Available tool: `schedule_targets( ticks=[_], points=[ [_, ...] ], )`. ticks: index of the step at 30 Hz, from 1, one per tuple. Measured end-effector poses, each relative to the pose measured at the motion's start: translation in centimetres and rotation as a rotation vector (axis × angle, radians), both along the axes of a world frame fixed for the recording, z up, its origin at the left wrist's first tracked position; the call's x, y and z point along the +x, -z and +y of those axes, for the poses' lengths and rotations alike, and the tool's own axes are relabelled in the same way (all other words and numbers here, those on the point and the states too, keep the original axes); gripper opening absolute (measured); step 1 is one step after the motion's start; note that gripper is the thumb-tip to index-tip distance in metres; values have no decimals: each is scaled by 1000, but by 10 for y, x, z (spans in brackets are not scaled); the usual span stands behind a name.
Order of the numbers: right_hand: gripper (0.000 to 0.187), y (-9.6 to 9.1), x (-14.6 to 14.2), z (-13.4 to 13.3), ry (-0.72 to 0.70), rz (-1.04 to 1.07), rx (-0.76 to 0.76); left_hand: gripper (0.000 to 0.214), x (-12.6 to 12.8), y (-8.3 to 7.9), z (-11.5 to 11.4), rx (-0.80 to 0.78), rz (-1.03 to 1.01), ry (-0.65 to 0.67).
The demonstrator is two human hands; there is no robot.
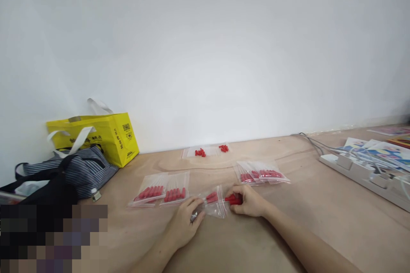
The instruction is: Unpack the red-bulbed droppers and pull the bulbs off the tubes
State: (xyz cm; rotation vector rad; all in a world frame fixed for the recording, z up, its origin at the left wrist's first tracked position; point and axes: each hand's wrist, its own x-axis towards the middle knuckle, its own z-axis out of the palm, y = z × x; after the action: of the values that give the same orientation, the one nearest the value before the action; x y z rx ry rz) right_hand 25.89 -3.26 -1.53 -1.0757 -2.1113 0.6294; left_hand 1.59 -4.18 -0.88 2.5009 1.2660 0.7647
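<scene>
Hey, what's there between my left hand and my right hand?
In the head view, a clear plastic bag with red pieces inside lies between your left hand, which grips it, and your right hand.

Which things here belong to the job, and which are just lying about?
In the job: clear bag in left hand; red pieces in right hand; filled bags; red pieces by the wall.

Seemingly lying about: yellow bag; striped bag; black bag; power strip; papers.
</scene>
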Motion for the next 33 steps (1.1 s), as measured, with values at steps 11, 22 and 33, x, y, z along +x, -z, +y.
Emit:
schedule_targets(
  ticks=[11, 22, 33],
  points=[
    [4, 8, 11, -19, 337, -155, 43, 18, -7, 4, 2, 154, 36, -133],
    [10, 3, -29, 10, 656, -320, -29, 18, -3, 8, 5, 156, -26, -132],
    [22, 2, -25, 1, 725, -387, 37, 32, -5, 4, 3, -66, 7, -64]
  ],
)
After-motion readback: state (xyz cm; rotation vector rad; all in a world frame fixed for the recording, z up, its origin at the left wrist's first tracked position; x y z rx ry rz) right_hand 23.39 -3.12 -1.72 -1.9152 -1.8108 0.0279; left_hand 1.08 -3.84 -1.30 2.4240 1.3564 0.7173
